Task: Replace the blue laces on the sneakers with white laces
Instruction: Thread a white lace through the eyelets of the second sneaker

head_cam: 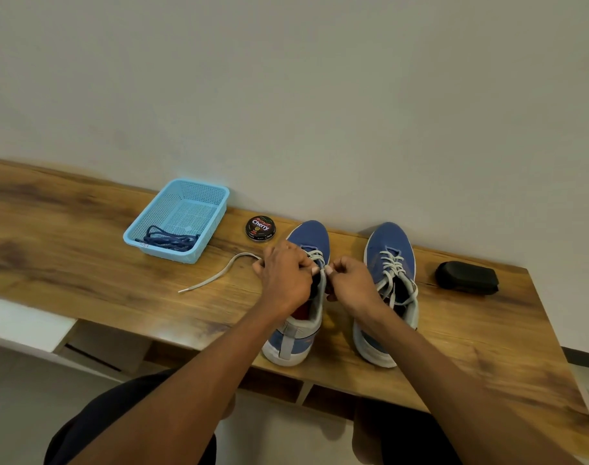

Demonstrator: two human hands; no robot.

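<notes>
The left hand (286, 275) and right hand (350, 280), fingers curled, are pinched on a white lace (219, 275) over the left sneaker (308, 239) near the counter's (85, 263) front edge, the lace's loose end trailing leftward toward the blue basket (185, 216) where the blue laces (169, 239) are held.

Two sneakers (346, 290) stand side by side on the table (85, 263), toes toward the far wall. To their left sit a tin (260, 228) and, farther left, a basket (177, 219) containing laces (167, 239). A brush (466, 277) lies to their right.
</notes>
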